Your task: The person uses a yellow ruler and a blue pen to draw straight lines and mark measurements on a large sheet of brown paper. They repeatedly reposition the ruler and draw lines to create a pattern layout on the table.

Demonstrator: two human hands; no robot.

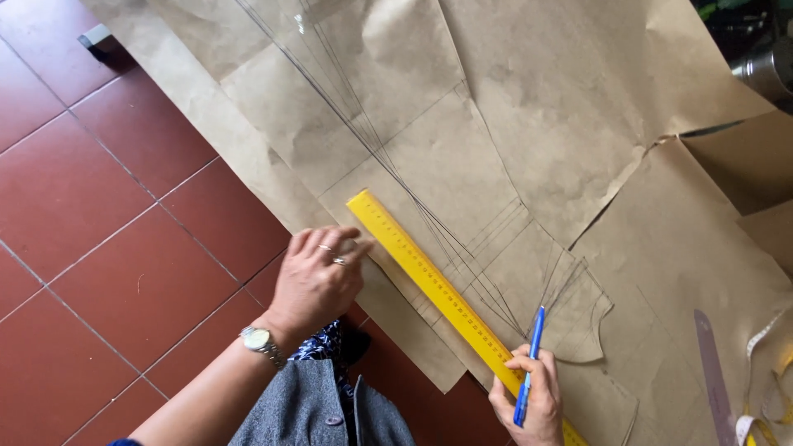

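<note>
Left hand (318,277) lies spread flat, pinning brown pattern paper (529,140) beside the yellow ruler (438,289); right hand (529,396) pinches a blue pen (529,363) against the ruler's edge, steadying it along pencilled lines.

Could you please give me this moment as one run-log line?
left hand: pressing yellow ruler | right hand: holding blue pen | surface: brown paper

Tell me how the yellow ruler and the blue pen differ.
The yellow ruler is long, flat and lies on the brown paper, pressed by the left hand; the blue pen is short, slim and gripped in the right hand, tip on the paper. Both are straight and sit beside the drawn lines.
</note>
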